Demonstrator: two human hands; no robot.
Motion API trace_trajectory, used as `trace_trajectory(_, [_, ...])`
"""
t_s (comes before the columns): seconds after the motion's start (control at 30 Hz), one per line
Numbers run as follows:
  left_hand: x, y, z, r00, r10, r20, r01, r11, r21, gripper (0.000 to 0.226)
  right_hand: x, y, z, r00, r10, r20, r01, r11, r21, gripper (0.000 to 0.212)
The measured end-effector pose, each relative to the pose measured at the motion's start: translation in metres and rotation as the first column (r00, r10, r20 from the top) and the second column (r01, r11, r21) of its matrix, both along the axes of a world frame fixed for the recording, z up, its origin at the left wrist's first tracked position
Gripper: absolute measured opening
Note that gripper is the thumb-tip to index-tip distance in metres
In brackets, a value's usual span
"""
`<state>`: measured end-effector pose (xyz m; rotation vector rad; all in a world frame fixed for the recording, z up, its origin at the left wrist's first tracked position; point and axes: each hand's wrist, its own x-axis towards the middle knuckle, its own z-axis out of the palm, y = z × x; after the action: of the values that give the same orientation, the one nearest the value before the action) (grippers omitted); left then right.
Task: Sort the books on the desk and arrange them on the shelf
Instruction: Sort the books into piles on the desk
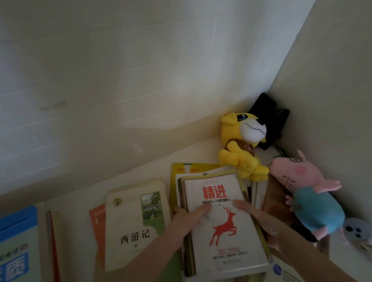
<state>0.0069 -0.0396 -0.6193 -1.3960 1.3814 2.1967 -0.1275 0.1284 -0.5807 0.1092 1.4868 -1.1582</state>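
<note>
A white book with a red deer on its cover (224,234) tops a stack of books (188,259) on the white desk (73,202). My left hand (187,221) grips the stack's left edge, thumb lying across the cover. My right hand (259,220) holds the right edge, thumb on the cover and fingers down the side. A cream book with a landscape picture (131,226) lies just left of the stack, over an orange book (97,220). A large blue-and-white book (12,252) and a thin red-edged book (52,242) lie at the far left. No shelf is in view.
A yellow plush dog (241,140) leans in the corner behind the stack, in front of a black object (268,111). A pink pig plush in blue (309,197) and a grey plush (357,231) lie right of my right hand. Walls close the back and right.
</note>
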Motion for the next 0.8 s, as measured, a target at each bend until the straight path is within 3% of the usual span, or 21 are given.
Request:
trace_trajectory(0.1, [0.007,-0.001,-0.007,0.998,-0.035,-0.059,0.022,0.979,-0.202,0.132,-0.004,0.004,0.003,0.999,0.002,-0.038,-0.002,1.000,0.001,0.054])
trace_trajectory(0.2, [0.014,-0.002,0.015,0.979,-0.188,-0.074,0.133,0.873,-0.470,0.109,-0.015,0.026,0.002,0.956,-0.079,-0.283,0.094,0.995,0.039,0.053])
trace_trajectory(0.3, [0.020,0.004,0.041,0.956,-0.270,-0.118,0.165,0.822,-0.545,0.077,-0.017,0.081,0.005,0.828,-0.204,-0.523,0.260,0.965,0.036,0.020])
trace_trajectory(0.4, [0.030,0.014,0.035,0.918,-0.395,-0.031,0.311,0.767,-0.561,0.093,-0.020,0.146,-0.009,0.796,-0.145,-0.588,0.326,0.921,0.213,0.015])
trace_trajectory(0.47, [0.033,0.020,0.032,0.899,-0.436,0.029,0.372,0.728,-0.576,0.093,-0.029,0.179,-0.032,0.804,-0.131,-0.580,0.402,0.839,0.368,0.024])
trace_trajectory(0.53, [0.033,0.025,0.034,0.890,-0.451,0.074,0.405,0.703,-0.585,0.094,-0.034,0.202,-0.055,0.833,-0.228,-0.504,0.485,0.739,0.467,0.041])
trace_trajectory(0.63, [0.028,0.029,0.041,0.885,-0.461,0.066,0.410,0.703,-0.582,0.098,-0.034,0.202,-0.066,0.878,-0.320,-0.356,0.463,0.758,0.459,0.036])
trace_trajectory(0.8, [0.027,0.031,0.045,0.854,-0.508,0.111,0.468,0.658,-0.590,0.106,-0.045,0.172,-0.055,0.886,-0.375,-0.272,0.463,0.758,0.461,0.048])
